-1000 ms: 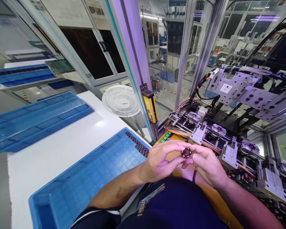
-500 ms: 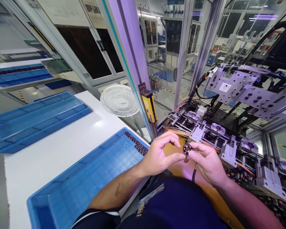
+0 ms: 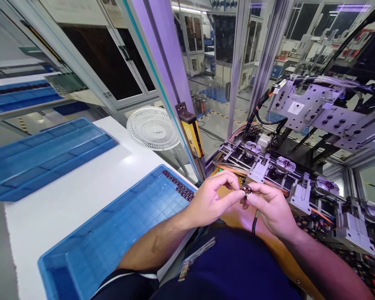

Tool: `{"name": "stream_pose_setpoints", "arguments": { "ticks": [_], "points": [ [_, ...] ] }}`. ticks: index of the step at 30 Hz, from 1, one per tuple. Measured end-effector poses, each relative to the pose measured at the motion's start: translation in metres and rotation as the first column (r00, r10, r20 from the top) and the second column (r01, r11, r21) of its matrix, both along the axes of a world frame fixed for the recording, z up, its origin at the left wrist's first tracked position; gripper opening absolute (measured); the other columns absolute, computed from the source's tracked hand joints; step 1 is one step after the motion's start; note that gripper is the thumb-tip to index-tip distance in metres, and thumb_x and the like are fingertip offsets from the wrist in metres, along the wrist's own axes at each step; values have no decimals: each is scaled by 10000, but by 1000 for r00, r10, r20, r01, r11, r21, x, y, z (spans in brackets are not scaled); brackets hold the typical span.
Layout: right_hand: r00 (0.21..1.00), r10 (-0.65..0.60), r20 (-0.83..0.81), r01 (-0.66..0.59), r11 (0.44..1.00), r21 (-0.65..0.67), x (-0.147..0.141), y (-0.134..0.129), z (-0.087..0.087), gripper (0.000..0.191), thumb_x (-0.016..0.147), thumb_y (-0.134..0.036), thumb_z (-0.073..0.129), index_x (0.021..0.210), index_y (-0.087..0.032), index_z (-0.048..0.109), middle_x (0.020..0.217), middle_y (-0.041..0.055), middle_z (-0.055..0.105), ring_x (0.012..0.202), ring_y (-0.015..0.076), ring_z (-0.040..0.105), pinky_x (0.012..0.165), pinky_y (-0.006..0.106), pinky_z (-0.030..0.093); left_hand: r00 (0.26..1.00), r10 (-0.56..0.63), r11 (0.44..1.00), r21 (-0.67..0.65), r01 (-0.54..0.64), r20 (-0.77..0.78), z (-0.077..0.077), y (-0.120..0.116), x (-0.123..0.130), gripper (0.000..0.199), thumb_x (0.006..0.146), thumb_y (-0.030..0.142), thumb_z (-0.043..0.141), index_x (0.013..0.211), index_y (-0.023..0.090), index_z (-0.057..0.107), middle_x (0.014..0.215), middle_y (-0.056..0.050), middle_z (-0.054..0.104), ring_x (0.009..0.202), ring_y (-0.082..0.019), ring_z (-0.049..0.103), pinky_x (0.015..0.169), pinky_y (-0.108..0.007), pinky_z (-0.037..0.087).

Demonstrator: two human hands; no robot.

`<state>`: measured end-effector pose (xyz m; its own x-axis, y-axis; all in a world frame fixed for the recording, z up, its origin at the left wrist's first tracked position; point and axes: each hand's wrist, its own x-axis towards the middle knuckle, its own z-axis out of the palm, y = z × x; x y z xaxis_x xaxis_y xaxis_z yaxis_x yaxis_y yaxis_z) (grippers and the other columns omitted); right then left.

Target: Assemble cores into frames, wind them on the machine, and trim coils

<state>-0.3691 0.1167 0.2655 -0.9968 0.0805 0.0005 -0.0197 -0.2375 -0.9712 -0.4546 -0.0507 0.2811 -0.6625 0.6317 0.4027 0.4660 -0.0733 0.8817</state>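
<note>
Between my two hands is a small round motor stator (image 3: 246,191), dark with coppery windings. My right hand (image 3: 270,208) pinches it between thumb and fingertips. From the other side, the thumb and bent index finger of my left hand (image 3: 211,200) close on its edge. My fingers partly cover the stator, which sits tilted above the orange-yellow machine surface (image 3: 234,214). To the left, a blue tray (image 3: 112,233) holds several similar stators (image 3: 184,192) packed along its far right edge.
Past my hands, a machine line carries metal fixtures (image 3: 286,165), some with stators on them, under a perforated metal plate (image 3: 318,110). A yellow sensor box (image 3: 192,135) is fixed to the frame post. A white fan (image 3: 153,129) and another blue tray (image 3: 50,160) are at left.
My left thumb and index finger have moved in closer on the stator. The stator has been turned and shows more edge-on. The camera view has shifted slightly.
</note>
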Motion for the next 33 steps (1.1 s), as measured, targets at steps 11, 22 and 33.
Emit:
{"name": "stream_pose_setpoints", "arguments": {
  "ticks": [11,22,33],
  "points": [
    [987,94,133,-70,982,-173,1,3,4,238,764,-369,792,862,-157,746,746,43,689,648,121,616,624,249,533,977,-62,997,-50,53,-203,1,-4,-11,128,966,195,480,854,174,539,906,-69,596,884,-175,566,811,-314,459],
    [995,-54,86,67,986,-154,4,1,4,218,757,-366,800,845,-171,757,724,37,688,655,116,609,615,230,525,982,-15,997,77,1,187,-24,3,7,287,920,414,579,787,160,594,811,-42,586,791,-167,551,760,-295,440],
    [991,-53,121,69,989,-134,6,1,0,250,742,-383,803,851,-165,751,721,41,688,643,121,615,600,240,529,995,-31,999,31,29,92,-17,7,11,161,951,250,544,816,167,570,829,-34,562,804,-151,531,776,-291,432]
  ]
}}
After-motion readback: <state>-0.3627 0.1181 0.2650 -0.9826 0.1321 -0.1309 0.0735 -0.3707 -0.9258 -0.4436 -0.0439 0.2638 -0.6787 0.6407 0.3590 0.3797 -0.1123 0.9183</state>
